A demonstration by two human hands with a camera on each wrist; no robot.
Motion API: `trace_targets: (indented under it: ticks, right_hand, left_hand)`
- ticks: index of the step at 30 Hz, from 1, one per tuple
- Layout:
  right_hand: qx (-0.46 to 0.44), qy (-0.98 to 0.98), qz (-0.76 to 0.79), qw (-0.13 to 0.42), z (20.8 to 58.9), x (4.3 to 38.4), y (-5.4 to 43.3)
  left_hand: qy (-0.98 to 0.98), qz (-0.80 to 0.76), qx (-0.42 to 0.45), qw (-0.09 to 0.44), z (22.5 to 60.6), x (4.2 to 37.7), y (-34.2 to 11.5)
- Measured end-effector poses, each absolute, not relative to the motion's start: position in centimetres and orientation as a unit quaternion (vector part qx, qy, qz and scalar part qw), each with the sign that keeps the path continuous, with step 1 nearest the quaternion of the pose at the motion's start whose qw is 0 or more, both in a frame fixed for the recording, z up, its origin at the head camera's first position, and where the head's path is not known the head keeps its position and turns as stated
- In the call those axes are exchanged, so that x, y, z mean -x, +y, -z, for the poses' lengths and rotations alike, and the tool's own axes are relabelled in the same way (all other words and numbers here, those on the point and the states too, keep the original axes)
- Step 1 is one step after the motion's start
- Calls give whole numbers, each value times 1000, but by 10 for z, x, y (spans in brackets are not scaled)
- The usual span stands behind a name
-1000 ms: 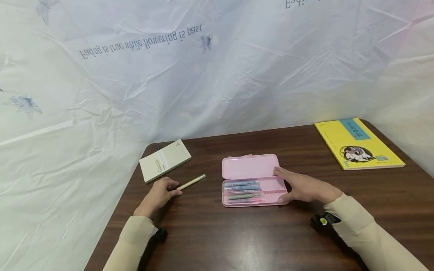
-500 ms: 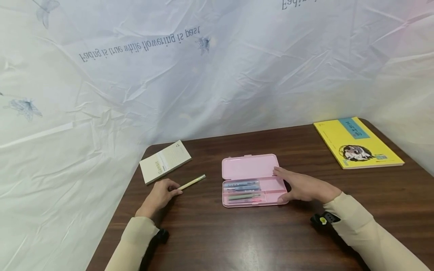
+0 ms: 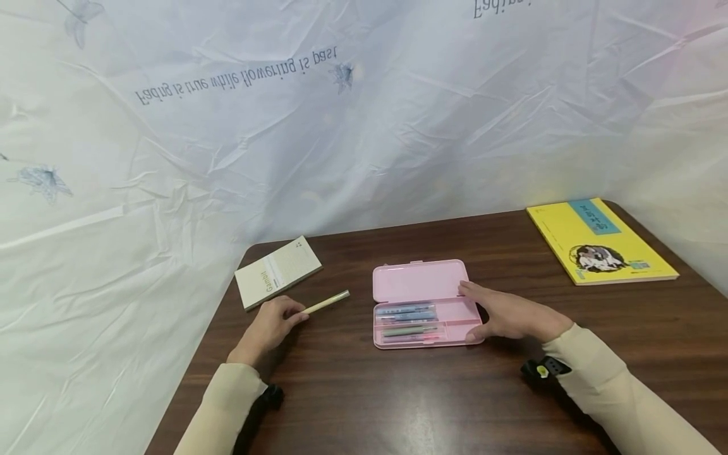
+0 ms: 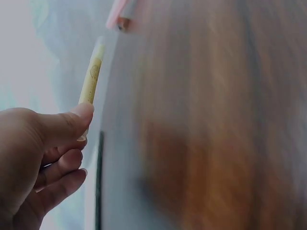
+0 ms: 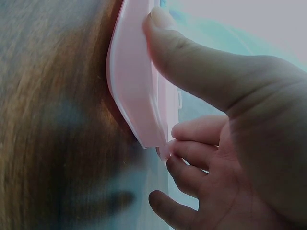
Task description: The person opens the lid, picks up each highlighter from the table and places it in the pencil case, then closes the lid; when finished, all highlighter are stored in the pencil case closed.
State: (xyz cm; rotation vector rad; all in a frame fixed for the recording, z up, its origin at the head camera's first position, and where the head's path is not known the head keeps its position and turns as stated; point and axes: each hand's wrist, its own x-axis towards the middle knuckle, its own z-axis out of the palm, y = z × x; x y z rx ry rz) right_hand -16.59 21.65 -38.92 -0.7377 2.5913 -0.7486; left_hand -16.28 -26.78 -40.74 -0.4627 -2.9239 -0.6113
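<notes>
Between thumb and fingers, my left hand (image 3: 266, 328) pinches one end of a slim yellow pen (image 3: 327, 303). The pen's clear tip points away to the right, and a small printed mark shows on its barrel (image 4: 91, 79) in the left wrist view. My right hand (image 3: 512, 313) holds the right end of a pink pencil case (image 3: 421, 281), which lies with its lid folded back. The thumb presses on the near rim and the fingertips are at the lid's edge. Blue pens (image 3: 405, 313) lie in the far compartment; a green pen (image 3: 409, 330) and a pinkish one lie in the near compartment.
A pale green book (image 3: 279, 272) marked "Gambit" lies just beyond my left hand, at the table's left edge. A yellow book (image 3: 603, 243) lies at the far right corner. White printed sheeting (image 3: 364, 139) hangs behind the dark wooden table (image 3: 364, 392).
My left hand has shifted slightly to the right, and the pen's far end has risen and moved right with it. The right hand and the pencil case have stayed in place.
</notes>
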Motion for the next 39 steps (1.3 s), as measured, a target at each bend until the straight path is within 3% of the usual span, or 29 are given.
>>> trace_targets:
  ticks: [18, 39]
  right_hand:
    - [260, 916, 255, 167, 390, 166, 216]
    - [257, 913, 263, 174, 389, 167, 217]
  left_hand:
    - [-927, 220, 280, 121, 368, 148, -191]
    - [-908, 192, 369, 41, 390, 141, -130]
